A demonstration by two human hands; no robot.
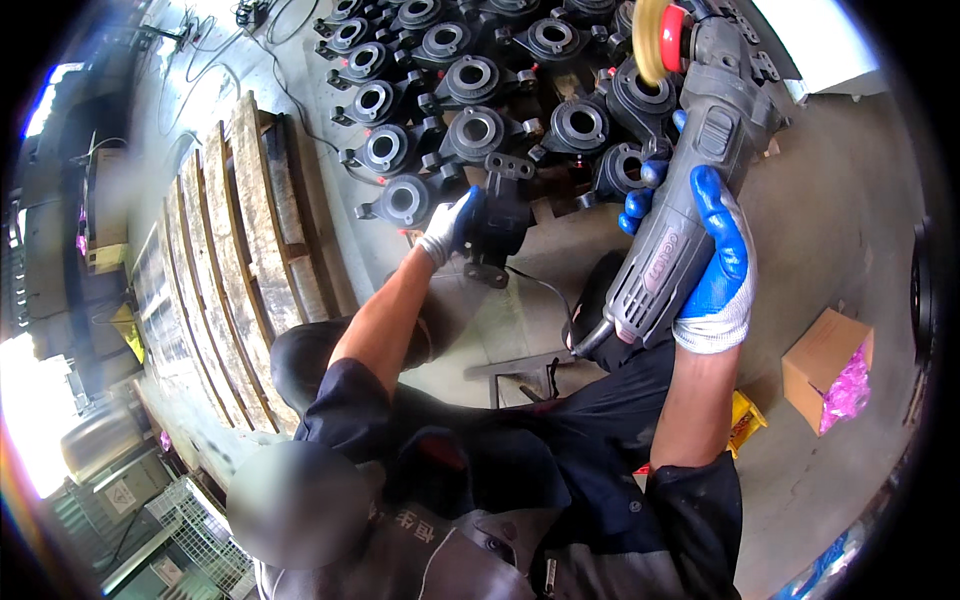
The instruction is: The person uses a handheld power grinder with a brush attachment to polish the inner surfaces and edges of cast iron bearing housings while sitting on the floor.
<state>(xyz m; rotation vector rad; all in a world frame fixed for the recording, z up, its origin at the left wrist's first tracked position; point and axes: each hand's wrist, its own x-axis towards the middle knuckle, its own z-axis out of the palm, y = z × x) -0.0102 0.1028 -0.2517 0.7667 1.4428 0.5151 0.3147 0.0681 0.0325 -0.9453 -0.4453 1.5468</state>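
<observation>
My right hand (722, 275), in a blue-coated white glove, wraps round the grey body of an angle grinder (690, 190). A tan disc (650, 42) with a red backing sits at the grinder's far end, over the black castings. My left hand (450, 230), gloved the same way, grips the side of a black metal casting (500, 222) with a holed lug at each end. This casting is tilted up between my knees and the near row, apart from the disc. Beyond it lie several rows of black round-bored castings (474, 80) with side lugs. Whether the disc spins I cannot tell.
A wooden pallet (215, 260) lies to the left. At the right an open cardboard box (815, 355) holds pink plastic (848, 390). The grinder's cord (545, 285) runs near my legs, above a low metal frame (510, 370). Cables (205, 65) trail on the far-left floor.
</observation>
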